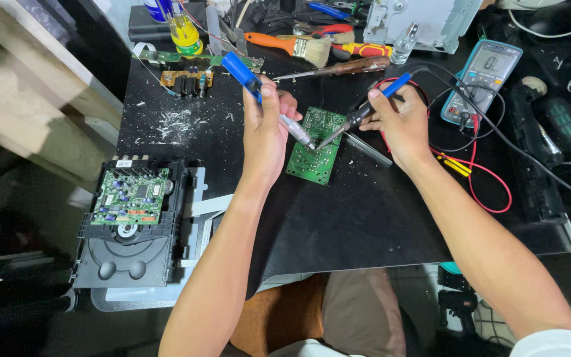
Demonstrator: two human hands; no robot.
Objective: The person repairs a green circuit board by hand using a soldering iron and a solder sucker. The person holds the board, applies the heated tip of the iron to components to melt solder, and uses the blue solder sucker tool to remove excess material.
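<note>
Soldering step, I'd judge: left hand (264, 135) closed round blue desoldering pump (267, 100), right hand (401, 122) pinching soldering iron (363, 114), both tips on green circuit board (314, 145) mid-worktop (365, 218); next calls for steady tips.

circuit board (316, 145) on mat (365, 218), multimeter (482, 79) right, disc drive (132, 225) left

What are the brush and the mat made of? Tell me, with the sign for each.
Brush: handle looks like glossy orange plastic, though painted wood is possible; pale bristles, a metal-looking band between. Mat: seemingly matte black rubber or vinyl; its front edge droops over the bench.
</note>
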